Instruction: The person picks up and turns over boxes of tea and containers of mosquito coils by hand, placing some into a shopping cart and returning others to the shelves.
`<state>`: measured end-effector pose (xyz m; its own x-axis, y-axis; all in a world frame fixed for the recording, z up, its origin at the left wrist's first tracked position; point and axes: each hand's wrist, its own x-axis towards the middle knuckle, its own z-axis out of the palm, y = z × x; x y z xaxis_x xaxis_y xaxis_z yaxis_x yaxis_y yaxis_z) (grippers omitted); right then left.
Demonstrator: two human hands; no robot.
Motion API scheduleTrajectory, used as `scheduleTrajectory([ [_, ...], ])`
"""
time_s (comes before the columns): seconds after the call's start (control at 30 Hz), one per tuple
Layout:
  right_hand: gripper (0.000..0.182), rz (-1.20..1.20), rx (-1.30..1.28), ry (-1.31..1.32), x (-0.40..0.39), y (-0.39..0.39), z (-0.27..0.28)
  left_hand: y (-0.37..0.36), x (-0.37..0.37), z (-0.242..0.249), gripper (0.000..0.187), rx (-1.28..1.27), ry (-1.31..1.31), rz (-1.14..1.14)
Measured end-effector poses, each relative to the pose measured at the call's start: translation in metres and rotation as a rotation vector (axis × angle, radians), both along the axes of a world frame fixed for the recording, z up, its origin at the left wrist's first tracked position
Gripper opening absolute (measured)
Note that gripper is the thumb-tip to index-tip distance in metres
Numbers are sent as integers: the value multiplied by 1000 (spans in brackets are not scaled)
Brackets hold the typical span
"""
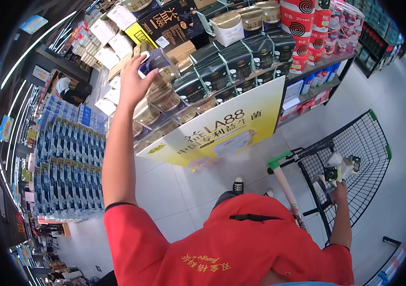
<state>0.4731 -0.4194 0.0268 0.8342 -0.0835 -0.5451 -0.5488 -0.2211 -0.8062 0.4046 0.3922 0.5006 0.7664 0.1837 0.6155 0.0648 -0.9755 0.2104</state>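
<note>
My left hand [135,82] reaches up to the stacked display, thumb and fingers around the near end of a dark blue and tan soft pack [164,65]. Below that pack lie more tan and blue packs [165,99] in rows, and dark green packs [212,74] line the right side. Low on the right, my right hand [340,191] grips white and dark green packs [340,169] over a black wire shopping cart [365,143] with green corners. The fingers there are partly hidden by the packs.
A yellow and white sign board [222,128] fronts the display. The cart's handle [284,186] stands close to my right side. Red cylindrical tubs [300,33] fill the shelf end at upper right. Blue boxed goods [69,167] are piled at left, and a person [69,88] is beyond them.
</note>
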Motion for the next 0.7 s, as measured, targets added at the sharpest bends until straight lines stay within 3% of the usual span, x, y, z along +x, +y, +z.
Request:
scheduleTrajectory([
  [0.07, 45, -87, 10, -53, -1, 19, 47, 15, 18, 3, 63, 307, 36, 86],
  [0.13, 40, -187, 38, -82, -12, 67, 134, 14, 29, 10, 66, 341, 140, 128],
  [0.17, 40, -201, 32, -86, -16, 75, 151, 13, 36, 11, 69, 379, 250, 176],
  [0.43, 27, -130, 26, -369, -77, 117, 225, 23, 51, 2, 82, 345, 441, 294],
  [0.57, 25, -171, 13, -420, -106, 141, 242, 21, 43, 15, 63, 198, 445, 201],
  [0.63, 28, -143, 4, -506, -117, 153, 252, -12, 23, 24, 54, 162, 313, 264],
  [0.7, 29, -196, 6, -498, -123, 171, 267, -41, 3, 25, 54, 115, 8, 156],
])
